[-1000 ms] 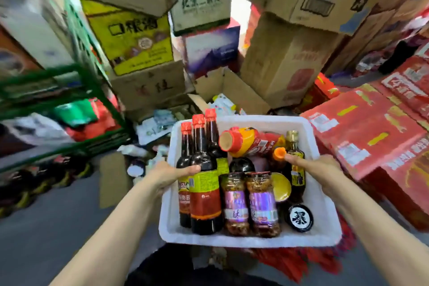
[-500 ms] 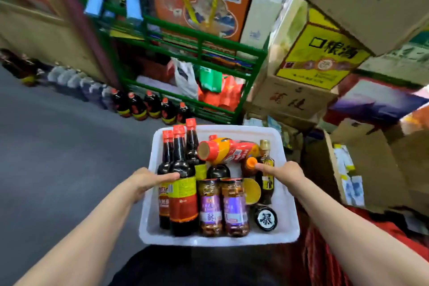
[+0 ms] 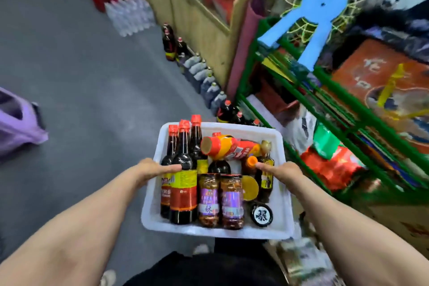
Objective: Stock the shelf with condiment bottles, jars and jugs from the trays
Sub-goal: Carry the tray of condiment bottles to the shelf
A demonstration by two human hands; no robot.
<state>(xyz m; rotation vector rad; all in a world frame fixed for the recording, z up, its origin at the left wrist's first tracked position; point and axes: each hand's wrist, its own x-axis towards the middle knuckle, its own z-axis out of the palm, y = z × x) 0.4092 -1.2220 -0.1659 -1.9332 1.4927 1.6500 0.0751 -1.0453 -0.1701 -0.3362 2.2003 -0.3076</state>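
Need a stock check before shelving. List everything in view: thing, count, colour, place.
tray: one, white, carried at centre
tall sauce bottles: three, dark with red caps, upright at tray's left
jars: two, purple labels, tray front
squeeze bottle: one, orange-yellow, lying across tray back
small bottle: one, dark, yellow label, tray right
round lid: one, black, tray front right
rack: one, green, right
floor bottles: row, mostly dark, along wall
left hand: grips tray's left rim
right hand: grips tray's right rim

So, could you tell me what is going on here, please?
A person carries a white tray of condiments, left hand and right hand gripping its sides, thumbs over the rim. Inside stand dark sauce bottles and two jars; an orange-capped bottle lies across them. A green shelf is to the right.
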